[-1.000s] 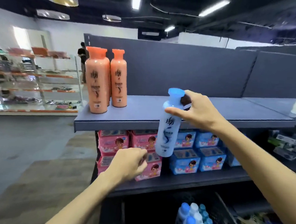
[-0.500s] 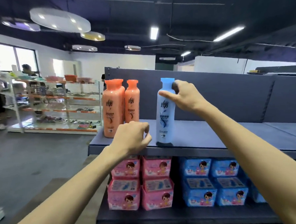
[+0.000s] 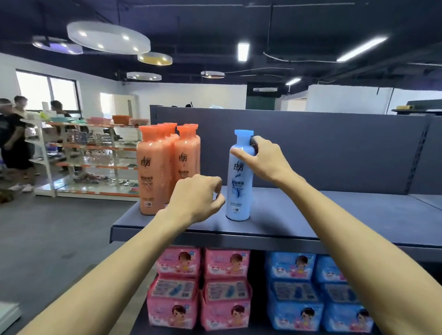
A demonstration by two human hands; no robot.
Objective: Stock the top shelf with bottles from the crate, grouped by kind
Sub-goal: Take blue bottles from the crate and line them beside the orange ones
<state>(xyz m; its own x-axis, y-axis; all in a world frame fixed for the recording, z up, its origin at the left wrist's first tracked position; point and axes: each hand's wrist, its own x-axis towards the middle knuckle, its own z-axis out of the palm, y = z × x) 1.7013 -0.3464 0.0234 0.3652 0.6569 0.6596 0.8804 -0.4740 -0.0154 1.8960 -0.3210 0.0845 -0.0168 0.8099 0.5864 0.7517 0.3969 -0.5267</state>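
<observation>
Below the one blue bottle (image 3: 239, 183) sit four pink packs (image 3: 201, 286) and four blue packs (image 3: 318, 293). Just left of it the left hand (image 3: 197, 199) is curled, empty; the bottle stands upright on the top shelf (image 3: 340, 219), right hand (image 3: 264, 159) gripping its shoulder. Farther left, orange bottles (image 3: 153, 171) in two rows, count unclear

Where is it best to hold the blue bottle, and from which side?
Probably its narrow shoulder under the cap, from the right, as the right hand does: the blue bottle stands upright, and orange bottles stand to its left.
</observation>
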